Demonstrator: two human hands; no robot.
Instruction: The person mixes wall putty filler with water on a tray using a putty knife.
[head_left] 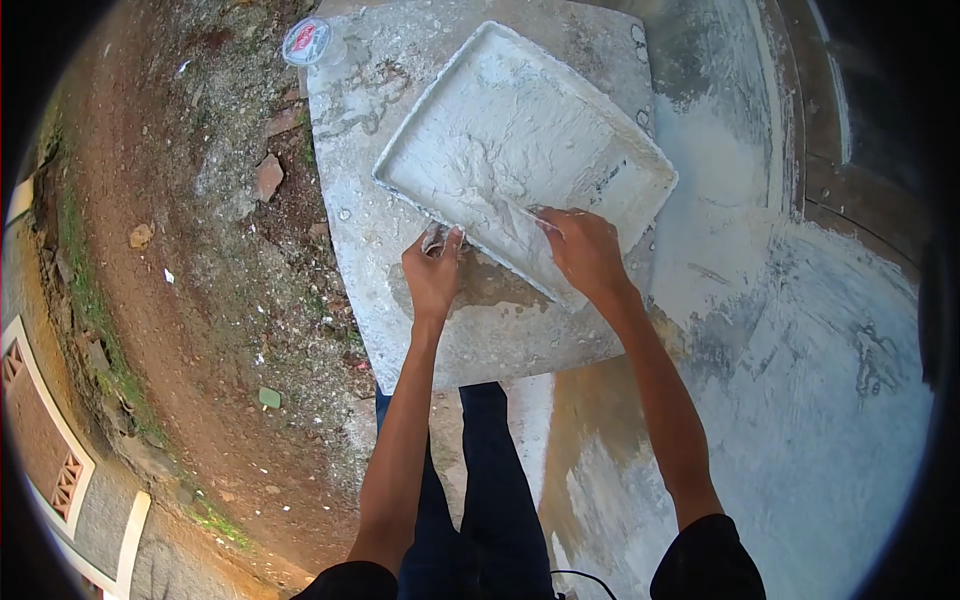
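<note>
A shallow rectangular tray [640,135] lies askew on a white-spattered board, coated inside with wet white paste [500,130]. My left hand [433,272] is closed at the tray's near-left rim, thumb and fingers curled around the edge; white paste smears the fingertips. Over the near side of the tray, my right hand [584,252] is closed on a thin white-coated flat piece [522,213], whose tip reaches into the paste. The hand covers most of this piece, so its exact kind is hidden.
A round clear tub with a red-and-white label [307,42] stands at the board's [350,150] far-left corner. Left of it lies dirt ground with stones [269,177] and a green scrap [269,398]. White-smeared concrete [800,330] extends on the right.
</note>
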